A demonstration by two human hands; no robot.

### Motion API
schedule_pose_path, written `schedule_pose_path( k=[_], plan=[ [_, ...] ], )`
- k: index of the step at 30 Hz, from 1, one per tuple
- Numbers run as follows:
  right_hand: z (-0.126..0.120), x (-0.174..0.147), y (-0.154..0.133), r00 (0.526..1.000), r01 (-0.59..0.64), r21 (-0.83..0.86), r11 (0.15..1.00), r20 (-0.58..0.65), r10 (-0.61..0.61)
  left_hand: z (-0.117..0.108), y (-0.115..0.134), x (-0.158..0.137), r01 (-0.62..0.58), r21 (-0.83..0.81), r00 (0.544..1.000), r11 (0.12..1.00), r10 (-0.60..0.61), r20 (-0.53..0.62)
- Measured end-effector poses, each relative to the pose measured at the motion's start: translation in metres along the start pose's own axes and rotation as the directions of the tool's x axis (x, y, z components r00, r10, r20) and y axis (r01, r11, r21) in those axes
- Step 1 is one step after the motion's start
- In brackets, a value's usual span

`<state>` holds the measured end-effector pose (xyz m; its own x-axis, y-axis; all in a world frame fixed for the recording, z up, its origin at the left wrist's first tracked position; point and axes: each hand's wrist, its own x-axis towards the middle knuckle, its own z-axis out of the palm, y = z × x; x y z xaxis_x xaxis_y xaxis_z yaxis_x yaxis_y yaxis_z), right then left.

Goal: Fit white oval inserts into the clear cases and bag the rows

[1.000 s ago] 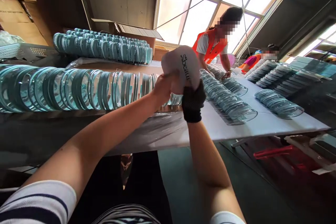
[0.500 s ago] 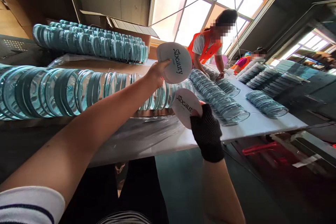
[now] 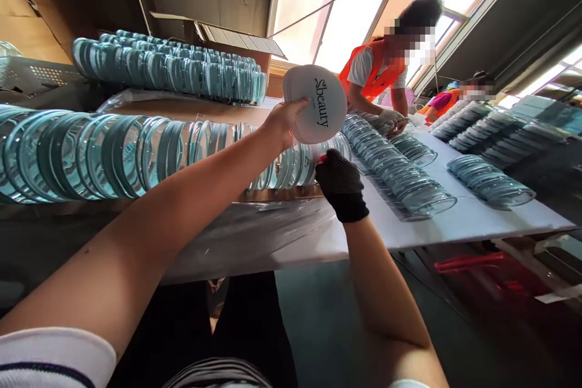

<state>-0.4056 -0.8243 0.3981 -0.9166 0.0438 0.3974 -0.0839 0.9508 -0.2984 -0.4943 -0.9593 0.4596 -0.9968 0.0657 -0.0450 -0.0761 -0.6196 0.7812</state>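
Observation:
A stack of round white cards point(image 3: 321, 109) printed "beauty" is gripped in my left hand point(image 3: 282, 121), the thumb lying across the front card. My right hand point(image 3: 339, 179), in a black fingerless glove, is closed at the near right end of a long row of round glass pieces point(image 3: 173, 151). These stand on edge, pressed one against another, and look like shallow dishes or lids. Whether a card is still between my right fingers is hidden by the glove and the glass behind it.
More glass rows lie at the back left point(image 3: 168, 73) and on the white tabletop point(image 3: 318, 236) to the right point(image 3: 400, 163). A co-worker in an orange vest point(image 3: 375, 73) handles glass across the table, with another person point(image 3: 443, 103) farther off. An open cardboard box point(image 3: 236, 39) stands behind.
My right hand has moved up and left to the end of the glass row, and the single card it held is no longer plainly visible. My left hand keeps its stack. The view has shifted.

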Motion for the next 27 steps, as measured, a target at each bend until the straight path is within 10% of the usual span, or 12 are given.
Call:
schedule_pose_path(
  k=[6, 10, 12, 15, 18, 23, 27],
  plan=[
    [0.007, 0.009, 0.007, 0.97, 0.001, 0.171, 0.985, 0.24, -0.043, -0.001, -0.002, 0.002, -0.005, -0.044, 1.0, 0.999, 0.005, -0.002],
    [0.018, -0.002, 0.028, 0.824, -0.361, 0.784, 0.505, 0.522, -0.221, 0.0, -0.007, 0.004, -0.072, -0.039, 0.997, 0.997, 0.072, 0.002],
    [0.018, -0.003, 0.032, 0.855, -0.376, 0.848, 0.374, 0.473, -0.214, 0.002, -0.008, 0.002, -0.097, -0.015, 0.995, 0.995, 0.097, -0.006],
    [0.006, 0.009, 0.024, 0.987, -0.156, 0.778, 0.608, 0.109, 0.115, 0.004, -0.004, -0.01, -0.142, -0.027, 0.99, 0.989, 0.142, -0.019],
    [-0.014, 0.024, 0.007, 0.927, -0.018, 0.523, 0.852, -0.311, 0.21, 0.001, 0.002, -0.031, -0.17, -0.058, 0.985, 0.984, 0.172, 0.03],
    [-0.018, 0.012, -0.032, 0.885, 0.14, 0.098, 0.985, -0.458, -0.081, -0.014, 0.009, -0.066, -0.195, -0.048, 0.981, 0.98, 0.195, 0.003],
    [-0.004, 0.0, -0.058, 0.895, 0.17, 0.164, 0.972, -0.438, -0.083, -0.025, 0.003, -0.081, -0.183, -0.016, 0.983, 0.983, 0.183, 0.016]
  ],
)
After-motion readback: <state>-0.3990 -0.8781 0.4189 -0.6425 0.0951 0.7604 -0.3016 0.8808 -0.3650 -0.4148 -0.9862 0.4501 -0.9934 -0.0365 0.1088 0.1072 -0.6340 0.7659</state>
